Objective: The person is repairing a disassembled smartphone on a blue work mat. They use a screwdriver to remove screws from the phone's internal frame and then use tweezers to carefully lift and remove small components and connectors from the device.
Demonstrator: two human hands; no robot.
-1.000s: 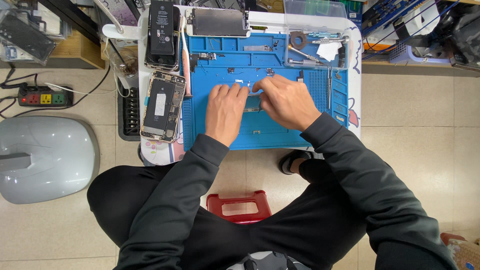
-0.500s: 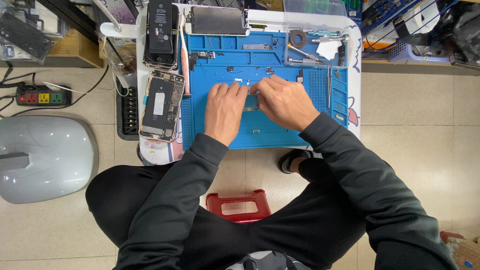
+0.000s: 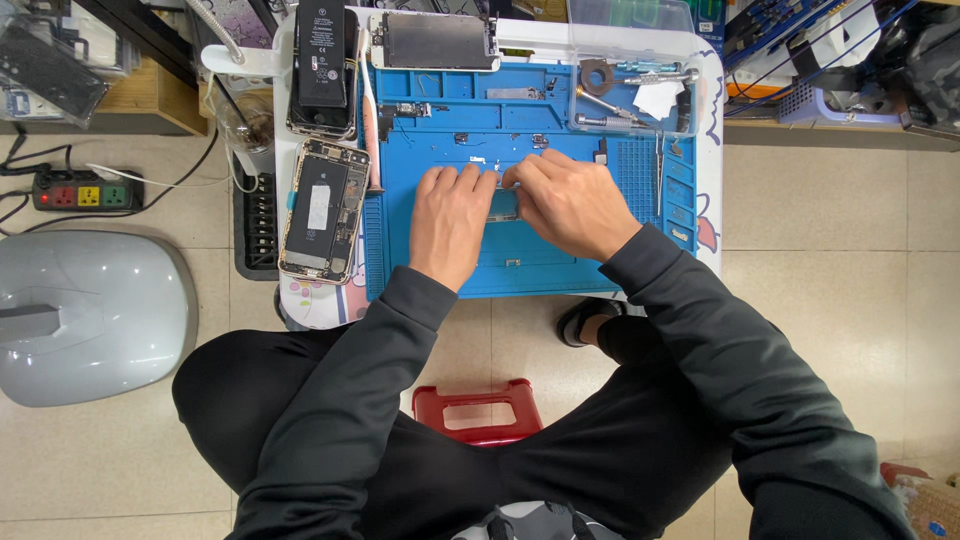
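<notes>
1. Small grey part (image 3: 503, 204): it is held flat on the blue work mat (image 3: 560, 262), at the mat's middle, between the two hands, just as in the earlier frames; only its lower strip can be seen.
2. Left hand (image 3: 450, 222): it is laid palm down on the mat with its fingers close together and pointed away, their tips pressed at the part's left edge. It has barely shifted.
3. Right hand (image 3: 568, 205): its fingertips are curled and pinched onto the part's upper edge. It has been drawn slightly tighter to the left hand, so fine work on the part is judged to be going on, unfinished.
4. Opened phone (image 3: 322, 211): left untouched beside the mat.
5. Phone battery (image 3: 321, 68), detached screen (image 3: 435, 41) and clear tray of tools (image 3: 640, 92): left unmoved at the far edge.
</notes>
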